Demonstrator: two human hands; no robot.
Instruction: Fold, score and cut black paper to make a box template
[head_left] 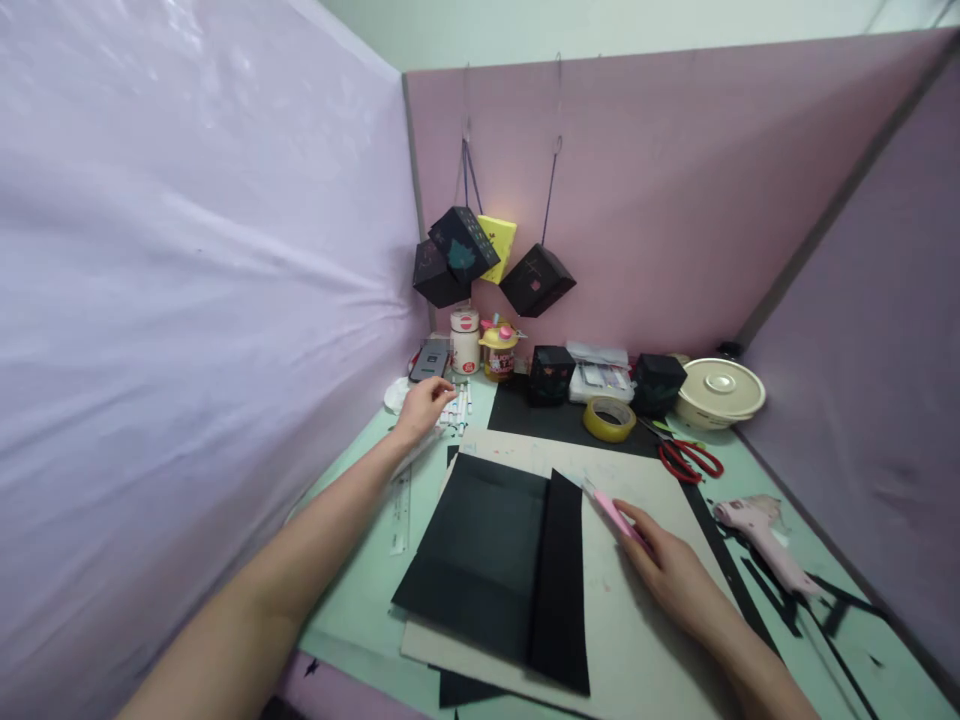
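My right hand (pixel 664 560) grips a pink craft knife (pixel 616 515), its tip pointing up and left near a black paper sheet. This black sheet (pixel 480 550) lies on a pale marked board (pixel 637 620), with a narrower black strip (pixel 559 590) along its right side. At the back left, my left hand (pixel 426 408) is closed, fingertips pinched together beside several white pens (pixel 461 410). Whether anything is between those fingers is hidden. A clear ruler (pixel 401 515) lies below the left forearm's right side.
Red-handled scissors (pixel 690 460), yellow tape (pixel 609 420) and a pink glue gun (pixel 772 550) lie to the right. Behind stand a lidded bowl (pixel 720 390), black boxes (pixel 551 375), a bottle (pixel 465 345) and a phone (pixel 430 362). Decorated black boxes (pixel 538 281) hang above.
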